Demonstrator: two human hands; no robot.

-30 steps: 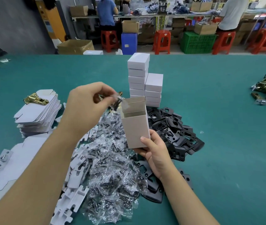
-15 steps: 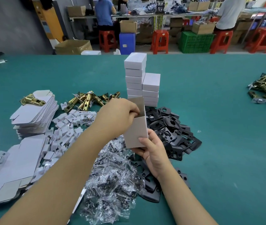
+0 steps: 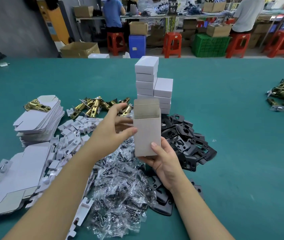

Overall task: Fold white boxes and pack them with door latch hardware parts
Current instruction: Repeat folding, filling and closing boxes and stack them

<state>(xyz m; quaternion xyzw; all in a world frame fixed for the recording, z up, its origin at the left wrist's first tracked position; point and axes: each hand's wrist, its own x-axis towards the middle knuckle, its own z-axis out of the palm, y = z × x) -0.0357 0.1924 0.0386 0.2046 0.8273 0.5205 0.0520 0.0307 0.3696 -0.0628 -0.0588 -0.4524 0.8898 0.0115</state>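
We hold an upright open white box in our right hand | left hand relaxed, empty, beside it | closed boxes stacked behind; flat blanks, brass latches, black plates, bagged screws left to pack | teal surface, busy workshop beyond.

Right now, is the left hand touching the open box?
Touching. In the head view the left hand has its thumb tip against the side wall of the open box, which the right hand holds upright.
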